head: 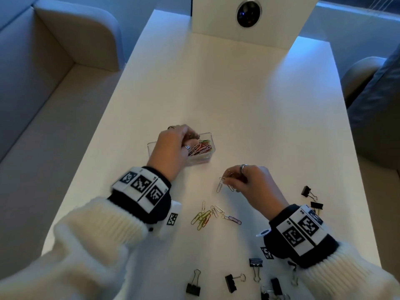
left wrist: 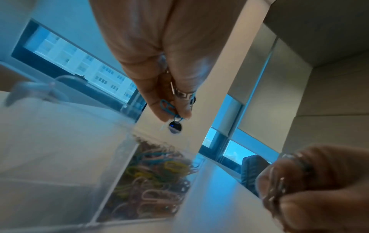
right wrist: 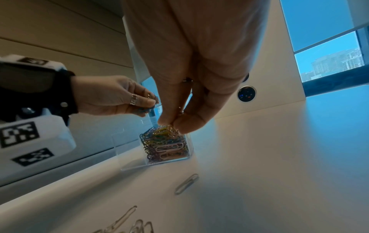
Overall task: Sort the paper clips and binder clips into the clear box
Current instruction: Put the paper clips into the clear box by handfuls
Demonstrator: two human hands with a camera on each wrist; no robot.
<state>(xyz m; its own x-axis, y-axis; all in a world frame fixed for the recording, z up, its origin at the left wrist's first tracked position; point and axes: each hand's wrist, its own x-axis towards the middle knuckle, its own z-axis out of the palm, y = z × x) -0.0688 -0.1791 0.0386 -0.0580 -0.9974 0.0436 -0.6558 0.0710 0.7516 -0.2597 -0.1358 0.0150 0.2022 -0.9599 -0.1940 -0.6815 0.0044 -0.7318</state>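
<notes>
Black binder clips [head: 255, 262] lie nearest on the tabletop [head: 238, 100], loose paper clips [head: 203, 217] beyond. Right hand [head: 253, 180] pinches silver paper clips [head: 225, 179]; left hand [head: 173, 146] over the clear box [head: 206, 135] pinches what looks like blue clips [left wrist: 168, 108].

head view looking steeply down at the table [head: 238, 100], both wrist views low, close, sharing the clear box [right wrist: 127, 159]

On the surface [head: 238, 94], the clear box [head: 207, 135] with paper clips [head: 200, 147] stood left of centre, loose paper clips [head: 207, 215] lay nearer, and binder clips [head: 255, 264] lay nearest and right.
</notes>
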